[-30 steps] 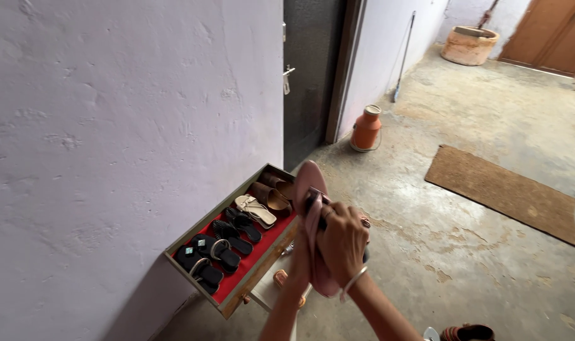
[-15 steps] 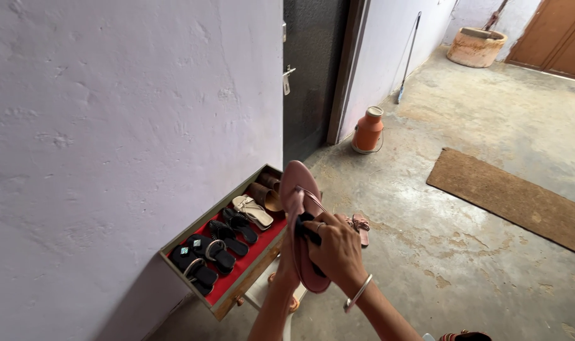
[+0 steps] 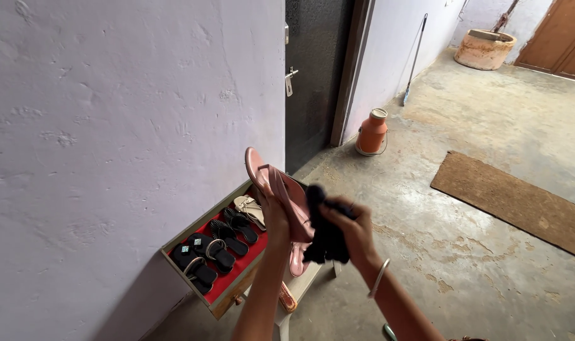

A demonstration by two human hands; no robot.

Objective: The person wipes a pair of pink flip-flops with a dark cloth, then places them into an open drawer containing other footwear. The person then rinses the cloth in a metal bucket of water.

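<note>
Gripping a pink sandal (image 3: 278, 189) upright, the left hand (image 3: 276, 218) presents it beside the right hand (image 3: 354, 230), closed on a black cloth (image 3: 325, 237). Wiping appears underway; next, cloth contact across the sole, above the shoe rack (image 3: 227, 297).

l grip (image 3: 276, 218) holds sandal (image 3: 281, 192), r grip (image 3: 357, 230) just right of it w/ cloth (image 3: 325, 233) bunched against sandal. rack (image 3: 193, 287) sits below-left of both grips, against wall (image 3: 111, 126); pairs of sandals (image 3: 215, 243) lie in it in a row. door (image 3: 313, 76) behind grips, jug (image 3: 371, 131) on floor (image 3: 464, 252) behind-right, mat (image 3: 515, 202) far right, broom (image 3: 414, 60) leaning on far wall, tub (image 3: 485, 48) farthest back.
</note>
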